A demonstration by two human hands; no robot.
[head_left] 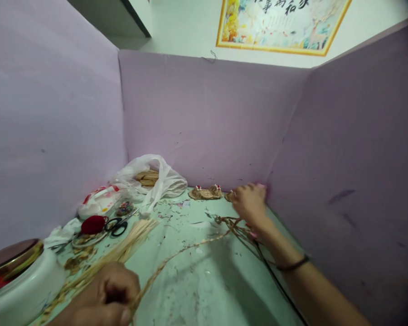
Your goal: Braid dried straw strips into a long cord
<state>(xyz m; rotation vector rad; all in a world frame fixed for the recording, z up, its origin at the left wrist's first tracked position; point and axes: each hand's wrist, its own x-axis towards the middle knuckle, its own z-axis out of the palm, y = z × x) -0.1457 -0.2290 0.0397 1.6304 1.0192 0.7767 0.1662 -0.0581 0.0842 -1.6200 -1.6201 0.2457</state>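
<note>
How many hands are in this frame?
2. The left hand is at the bottom, left of centre, closed on a straw cord; the right hand is at the back right, partly covering a small woven piece.

a craft workspace, as the twisted straw cord (171, 258), loose straw bundle (136, 238) and scissors (123, 221) show.

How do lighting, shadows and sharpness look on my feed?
Head view: soft light, the right panel darker than the left panel; head view: a diffuse shadow on the green tabletop, left of the right forearm; head view: left hand and right hand slightly soft; head view: top right corner darkened.
</note>
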